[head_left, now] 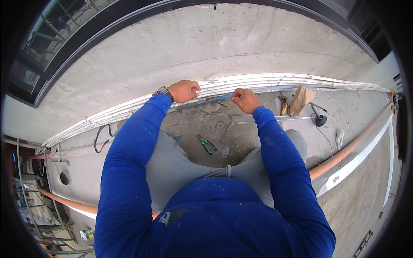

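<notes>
A bundle of long white pipes (275, 81) runs along the foot of the concrete wall. My left hand (185, 91), with a watch at its wrist, is curled at the pipes; what its fingers hold, if anything, is hidden. To the right, my right hand (246, 101) is pinched closed just on the near side of the pipes, its grip too small to make out. Short blue pieces (223, 97) show beside its fingertips. Green-handled pliers (207, 144) lie on the floor between my knees, with thin metal rods (241, 123) beyond them.
A brown paper bag (302, 99) stands right of my right hand, beside a yellowish object (283, 105) and a black round-based item (320, 121). Behind me runs an orange pipe (344, 152). A black strap (100, 139) lies at left, near a round floor hole (65, 177).
</notes>
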`<action>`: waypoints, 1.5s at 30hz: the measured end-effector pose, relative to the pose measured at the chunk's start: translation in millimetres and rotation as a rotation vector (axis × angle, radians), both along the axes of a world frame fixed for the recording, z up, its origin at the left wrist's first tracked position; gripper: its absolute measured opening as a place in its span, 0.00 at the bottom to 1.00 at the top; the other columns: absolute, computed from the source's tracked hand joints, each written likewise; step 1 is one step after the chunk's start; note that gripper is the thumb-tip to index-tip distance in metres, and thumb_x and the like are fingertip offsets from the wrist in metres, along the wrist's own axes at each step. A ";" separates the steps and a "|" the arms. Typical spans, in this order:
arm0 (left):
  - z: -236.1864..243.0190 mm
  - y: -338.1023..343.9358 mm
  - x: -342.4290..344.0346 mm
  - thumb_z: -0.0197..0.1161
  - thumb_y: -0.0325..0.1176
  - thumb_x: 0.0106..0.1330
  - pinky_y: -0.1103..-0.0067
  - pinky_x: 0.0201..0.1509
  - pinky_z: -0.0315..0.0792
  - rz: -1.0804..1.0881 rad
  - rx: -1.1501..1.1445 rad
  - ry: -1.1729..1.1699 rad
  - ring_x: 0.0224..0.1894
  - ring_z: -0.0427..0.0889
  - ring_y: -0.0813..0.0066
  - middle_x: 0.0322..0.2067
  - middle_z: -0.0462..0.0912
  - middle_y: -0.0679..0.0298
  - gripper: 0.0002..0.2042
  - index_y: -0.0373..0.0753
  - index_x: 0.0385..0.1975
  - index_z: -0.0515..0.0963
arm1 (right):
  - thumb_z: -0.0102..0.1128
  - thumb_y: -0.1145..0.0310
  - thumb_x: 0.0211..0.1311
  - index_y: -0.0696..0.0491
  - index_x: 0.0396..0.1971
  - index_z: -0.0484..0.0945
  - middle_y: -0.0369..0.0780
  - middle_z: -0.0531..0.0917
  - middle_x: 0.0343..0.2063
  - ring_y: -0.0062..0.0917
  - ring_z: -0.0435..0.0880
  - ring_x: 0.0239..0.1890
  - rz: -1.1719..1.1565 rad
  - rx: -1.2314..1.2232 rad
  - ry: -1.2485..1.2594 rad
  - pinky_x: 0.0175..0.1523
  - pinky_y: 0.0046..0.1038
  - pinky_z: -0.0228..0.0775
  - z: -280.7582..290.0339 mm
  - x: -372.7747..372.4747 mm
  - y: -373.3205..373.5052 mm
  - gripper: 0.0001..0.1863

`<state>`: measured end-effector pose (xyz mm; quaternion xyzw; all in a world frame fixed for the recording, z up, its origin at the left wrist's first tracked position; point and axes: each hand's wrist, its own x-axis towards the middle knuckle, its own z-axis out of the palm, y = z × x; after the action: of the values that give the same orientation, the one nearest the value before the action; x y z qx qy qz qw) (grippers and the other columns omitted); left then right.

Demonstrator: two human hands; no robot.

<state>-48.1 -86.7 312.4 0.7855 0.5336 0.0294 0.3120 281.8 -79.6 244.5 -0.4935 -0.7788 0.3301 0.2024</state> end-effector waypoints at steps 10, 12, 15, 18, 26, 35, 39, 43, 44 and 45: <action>-2.7 0.4 1.1 0.65 0.42 0.69 0.69 0.60 0.74 -0.010 0.003 -0.003 0.53 0.83 0.60 0.48 0.85 0.54 0.18 0.38 0.53 0.81 | 0.66 0.60 0.62 0.59 0.43 0.86 0.50 0.89 0.37 0.41 0.88 0.42 -0.008 -0.009 -0.008 0.51 0.38 0.79 2.9 -0.3 0.3 0.17; -3.0 -0.1 1.6 0.65 0.41 0.69 0.69 0.60 0.74 -0.008 0.000 -0.002 0.52 0.83 0.60 0.48 0.86 0.55 0.18 0.38 0.53 0.82 | 0.66 0.60 0.62 0.59 0.43 0.86 0.50 0.89 0.37 0.41 0.88 0.42 -0.003 -0.011 -0.013 0.51 0.38 0.79 3.9 0.0 0.1 0.17; -2.1 -0.2 1.5 0.65 0.40 0.69 0.69 0.59 0.74 -0.007 0.003 0.000 0.52 0.83 0.60 0.47 0.86 0.55 0.18 0.38 0.53 0.82 | 0.65 0.61 0.62 0.59 0.43 0.86 0.50 0.89 0.37 0.41 0.88 0.42 -0.007 -0.023 -0.001 0.51 0.38 0.79 5.0 -0.6 0.3 0.17; -3.4 -0.5 1.0 0.65 0.40 0.69 0.69 0.59 0.75 -0.001 0.000 -0.005 0.52 0.84 0.60 0.47 0.86 0.55 0.17 0.38 0.53 0.82 | 0.65 0.61 0.62 0.59 0.42 0.86 0.50 0.89 0.38 0.41 0.89 0.42 -0.005 -0.024 -0.001 0.51 0.38 0.79 4.9 -0.3 0.4 0.17; -3.0 -2.0 1.7 0.65 0.40 0.69 0.69 0.59 0.75 -0.015 0.002 0.008 0.52 0.84 0.59 0.47 0.86 0.55 0.17 0.38 0.53 0.81 | 0.66 0.61 0.61 0.59 0.42 0.86 0.49 0.89 0.37 0.41 0.89 0.42 -0.015 -0.020 -0.001 0.51 0.38 0.79 2.3 -1.2 -0.2 0.17; -1.0 -1.3 4.3 0.65 0.39 0.69 0.69 0.60 0.75 -0.009 -0.012 0.015 0.52 0.83 0.60 0.47 0.86 0.56 0.17 0.38 0.54 0.81 | 0.66 0.61 0.61 0.59 0.41 0.86 0.49 0.89 0.37 0.41 0.88 0.41 -0.015 0.000 0.009 0.50 0.38 0.79 1.7 -0.3 0.6 0.16; -2.2 -1.6 3.0 0.65 0.39 0.70 0.69 0.60 0.74 -0.002 -0.016 0.015 0.52 0.83 0.60 0.47 0.86 0.56 0.17 0.38 0.54 0.81 | 0.66 0.62 0.61 0.59 0.41 0.86 0.49 0.89 0.37 0.41 0.88 0.41 -0.007 0.008 0.002 0.50 0.38 0.79 2.4 -1.1 0.7 0.16; -1.5 -3.3 2.9 0.65 0.39 0.69 0.69 0.60 0.74 0.004 -0.018 0.016 0.52 0.83 0.60 0.47 0.86 0.56 0.17 0.39 0.54 0.81 | 0.66 0.62 0.61 0.59 0.41 0.86 0.49 0.89 0.37 0.41 0.88 0.41 0.000 0.014 -0.008 0.50 0.38 0.79 4.8 -1.6 -0.7 0.16; -1.2 -4.0 3.5 0.65 0.39 0.69 0.69 0.60 0.74 0.004 -0.016 0.016 0.52 0.83 0.60 0.47 0.86 0.56 0.17 0.39 0.54 0.81 | 0.66 0.62 0.61 0.59 0.41 0.86 0.49 0.89 0.37 0.41 0.88 0.41 -0.003 0.008 -0.008 0.50 0.38 0.79 4.9 -1.8 -0.9 0.16; -1.2 -4.5 4.1 0.65 0.39 0.69 0.69 0.60 0.74 0.004 -0.013 0.015 0.52 0.83 0.60 0.47 0.86 0.56 0.17 0.39 0.54 0.81 | 0.66 0.62 0.61 0.59 0.41 0.86 0.49 0.89 0.37 0.41 0.89 0.41 -0.008 0.004 -0.008 0.50 0.38 0.79 4.7 -1.6 -1.1 0.16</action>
<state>-44.0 -91.2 311.2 0.7827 0.5375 0.0207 0.3132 280.3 -80.7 249.2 -0.4973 -0.7783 0.3261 0.2016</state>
